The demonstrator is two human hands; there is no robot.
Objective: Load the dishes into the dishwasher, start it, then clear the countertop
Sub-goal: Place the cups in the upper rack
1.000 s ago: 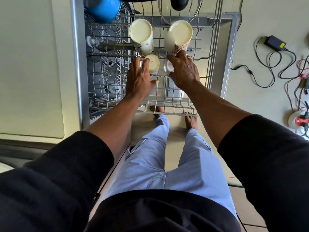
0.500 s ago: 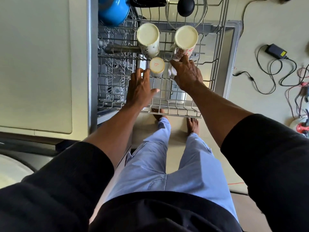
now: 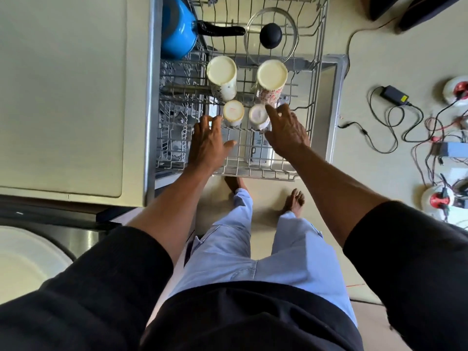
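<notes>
Loading partway done, dishwasher open and not yet started.

In the pulled-out rack (image 3: pixel 255 172): one tall mug (image 3: pixel 221 78), a second tall mug (image 3: pixel 272 77), and in front of them a small cup (image 3: pixel 233 112) and a second small cup (image 3: pixel 257 116), all upside down; behind them, a blue saucepan (image 3: pixel 177 34) and a glass lid (image 3: pixel 271 35). Left hand (image 3: pixel 207 143) wide, fingers spread, holding nothing, fingertips just beside the first small cup. Right hand (image 3: pixel 287 134) wide too, straight fingers against the second small cup. Probably left to do, judging by the white plate (image 3: pixel 22 262) on the surface: more loading, closing, starting, clearing.

Head cam, approx. top-down over rack (image 3: pixel 258 172)
</notes>
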